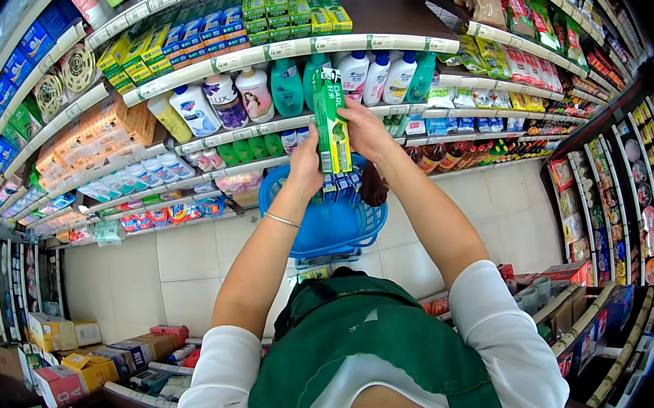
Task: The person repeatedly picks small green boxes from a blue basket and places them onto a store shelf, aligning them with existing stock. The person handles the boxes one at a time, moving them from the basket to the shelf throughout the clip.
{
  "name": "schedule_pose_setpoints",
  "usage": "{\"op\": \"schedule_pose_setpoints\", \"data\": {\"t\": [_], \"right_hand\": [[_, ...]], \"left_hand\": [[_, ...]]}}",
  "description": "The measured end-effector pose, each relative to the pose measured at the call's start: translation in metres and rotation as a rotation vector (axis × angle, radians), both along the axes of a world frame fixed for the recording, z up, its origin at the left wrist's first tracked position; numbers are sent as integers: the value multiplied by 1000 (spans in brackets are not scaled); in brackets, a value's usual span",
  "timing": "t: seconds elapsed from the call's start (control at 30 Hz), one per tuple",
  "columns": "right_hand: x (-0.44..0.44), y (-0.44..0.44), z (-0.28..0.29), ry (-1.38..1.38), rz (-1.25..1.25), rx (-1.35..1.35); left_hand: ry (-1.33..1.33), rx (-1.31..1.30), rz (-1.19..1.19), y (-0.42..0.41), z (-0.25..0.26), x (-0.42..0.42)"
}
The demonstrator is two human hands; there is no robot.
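Between my two hands a green and yellow Darlie toothpaste box [331,123] stands lengthwise, in front of a shelf of shampoo bottles. My left hand [306,161] grips its lower left side, and my right hand [366,131] holds its right side near the upper middle. Below the hands is a blue plastic shopping basket [323,228], with small blue boxes [342,187] and a dark brown item [373,186] at its far side. Stacks of green and yellow boxes [277,12] and blue and orange boxes [213,31] stand on the shelf above.
Shelf edges [287,48] curve across the front, with shampoo bottles [286,89] beneath. Orange packs [95,130] sit at the left, food bags [518,4] at the right. Cardboard boxes [53,331] and more shelving lie low at the left; pale tiles [189,260] cover the floor.
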State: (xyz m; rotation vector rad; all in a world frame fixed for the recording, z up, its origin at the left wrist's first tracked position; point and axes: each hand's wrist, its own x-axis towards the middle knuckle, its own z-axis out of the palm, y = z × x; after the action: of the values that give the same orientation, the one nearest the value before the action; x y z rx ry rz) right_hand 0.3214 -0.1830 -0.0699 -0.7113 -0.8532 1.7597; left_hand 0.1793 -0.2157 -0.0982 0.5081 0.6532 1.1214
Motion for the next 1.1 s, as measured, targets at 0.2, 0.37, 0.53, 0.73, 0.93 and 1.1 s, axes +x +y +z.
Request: {"op": "schedule_pose_setpoints", "data": {"t": [0.2,0.37,0.53,0.73,0.93,1.1], "right_hand": [[12,2,11,-37,-50,96],[21,8,14,0,-106,52],[30,8,19,26,-14,125],[33,7,23,26,-43,134],[36,15,11,24,-188,190],[44,10,28,-161,-108,54]], "left_hand": [[-69,-33,-19,10,7,14],[18,113,-42,12,23,28],[149,115,42,9,38,42],[146,119,46,9,41,49],[113,63,64,24,31,57],[42,-55,35,40,39,61]]}}
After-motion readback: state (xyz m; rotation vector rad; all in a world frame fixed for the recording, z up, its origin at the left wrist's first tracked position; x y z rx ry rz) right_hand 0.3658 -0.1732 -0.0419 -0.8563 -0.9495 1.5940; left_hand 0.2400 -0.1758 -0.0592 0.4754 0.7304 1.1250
